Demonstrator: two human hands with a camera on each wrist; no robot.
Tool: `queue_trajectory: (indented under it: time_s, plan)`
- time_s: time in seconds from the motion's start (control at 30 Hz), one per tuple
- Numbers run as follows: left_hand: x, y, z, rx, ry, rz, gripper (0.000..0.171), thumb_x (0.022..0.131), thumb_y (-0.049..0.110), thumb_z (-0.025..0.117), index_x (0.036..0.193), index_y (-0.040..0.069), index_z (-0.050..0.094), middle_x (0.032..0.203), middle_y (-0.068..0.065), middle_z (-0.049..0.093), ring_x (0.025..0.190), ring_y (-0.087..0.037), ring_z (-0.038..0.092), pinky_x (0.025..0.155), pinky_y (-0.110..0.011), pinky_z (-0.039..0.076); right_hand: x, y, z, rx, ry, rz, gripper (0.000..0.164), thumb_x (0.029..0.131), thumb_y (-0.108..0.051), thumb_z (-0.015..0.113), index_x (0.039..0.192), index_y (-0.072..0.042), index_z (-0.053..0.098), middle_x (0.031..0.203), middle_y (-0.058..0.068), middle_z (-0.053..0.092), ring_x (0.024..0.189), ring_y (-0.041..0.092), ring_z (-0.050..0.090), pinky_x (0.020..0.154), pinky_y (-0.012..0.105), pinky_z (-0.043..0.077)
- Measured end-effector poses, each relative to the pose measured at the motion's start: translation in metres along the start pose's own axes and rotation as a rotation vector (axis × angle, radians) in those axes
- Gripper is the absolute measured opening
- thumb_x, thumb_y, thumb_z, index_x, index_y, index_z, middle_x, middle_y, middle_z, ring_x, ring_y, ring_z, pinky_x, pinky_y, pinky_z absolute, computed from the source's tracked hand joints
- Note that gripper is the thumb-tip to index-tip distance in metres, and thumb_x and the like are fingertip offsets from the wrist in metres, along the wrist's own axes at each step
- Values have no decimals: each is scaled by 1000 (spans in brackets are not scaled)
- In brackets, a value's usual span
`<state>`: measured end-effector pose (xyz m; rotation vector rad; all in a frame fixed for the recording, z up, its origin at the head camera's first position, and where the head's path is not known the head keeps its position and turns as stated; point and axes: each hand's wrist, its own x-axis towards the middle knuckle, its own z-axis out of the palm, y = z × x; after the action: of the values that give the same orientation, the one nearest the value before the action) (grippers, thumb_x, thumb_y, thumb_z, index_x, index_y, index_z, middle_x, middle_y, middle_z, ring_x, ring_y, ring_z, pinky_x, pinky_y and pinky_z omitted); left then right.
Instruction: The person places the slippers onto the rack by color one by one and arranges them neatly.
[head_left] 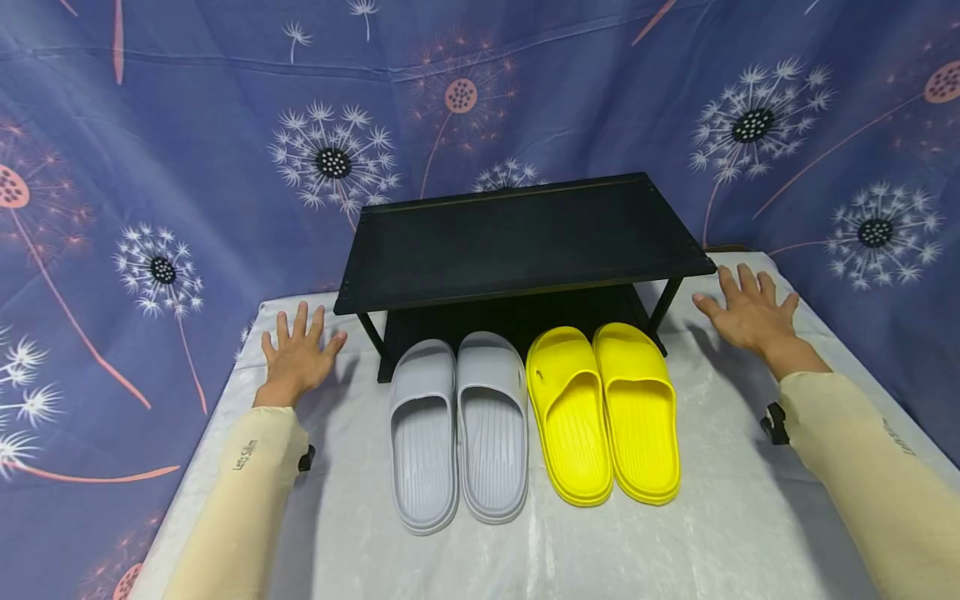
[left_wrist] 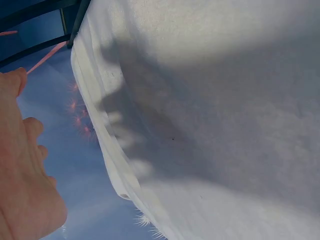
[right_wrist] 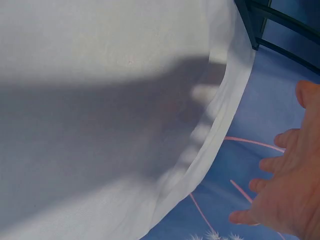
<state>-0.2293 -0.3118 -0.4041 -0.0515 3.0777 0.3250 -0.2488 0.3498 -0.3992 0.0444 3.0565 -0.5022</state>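
Note:
My left hand (head_left: 296,357) is held palm down with fingers spread, left of a black two-tier shoe rack (head_left: 525,237). On the rack's other side my right hand (head_left: 752,317) has its fingers spread too, thumb toward the rack's front right corner. Neither hand holds anything. A pair of grey slide sandals (head_left: 423,450) stands side by side before the rack, toes toward it. Right of them a pair of yellow slide sandals (head_left: 577,442) points the same way. Each wrist view shows the bare hand, the left hand (left_wrist: 30,170) and the right hand (right_wrist: 285,185), beside its shadow on the cloth.
A white cloth (head_left: 352,533) covers the table, its edge showing in both wrist views. Behind and at the sides hangs a blue curtain (head_left: 225,108) with dandelion prints. The rack's lower shelf (head_left: 487,321) sits low, just behind the sandals' toes.

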Motion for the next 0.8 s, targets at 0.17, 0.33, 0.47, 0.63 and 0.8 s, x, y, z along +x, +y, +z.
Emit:
queue_trajectory:
  time_s: [0.17,0.33,0.47,0.63,0.8]
  plan:
    - [-1,1,0,8,0,-5,81,97,66,19,155,14,1,159,-14,-14,139,-44,-23,105,-73,-17,0,0,2,1,-3,15,91,94,-70,19,152,-3,-3,153,32,-8,136,55,-11,99,79,-13]
    - [1,1,1,4,3,-1,79,97,65,21,155,14,1,159,-14,-15,139,-45,-22,104,-73,-17,0,1,3,1,1,25,91,94,-70,19,152,-4,-5,153,32,-9,136,56,-10,100,80,-11]
    - [2,2,1,0,10,0,80,97,65,22,155,14,3,159,-15,-13,139,-45,-21,105,-73,-16,0,2,3,-1,5,27,90,95,-69,18,152,-4,-6,153,31,-12,136,56,-10,101,80,-8]
    - [1,3,0,4,21,0,80,97,66,21,155,14,2,159,-17,-9,140,-46,-20,105,-73,-15,-1,3,4,1,14,25,89,95,-68,19,152,-4,-6,153,31,-12,136,56,-10,100,81,-5]
    - [1,4,1,-8,19,3,78,98,63,24,155,14,3,160,-16,-10,141,-47,-16,105,-73,-14,-2,2,4,3,36,42,91,95,-68,20,152,-2,-4,153,32,-11,136,57,-6,100,81,-2]
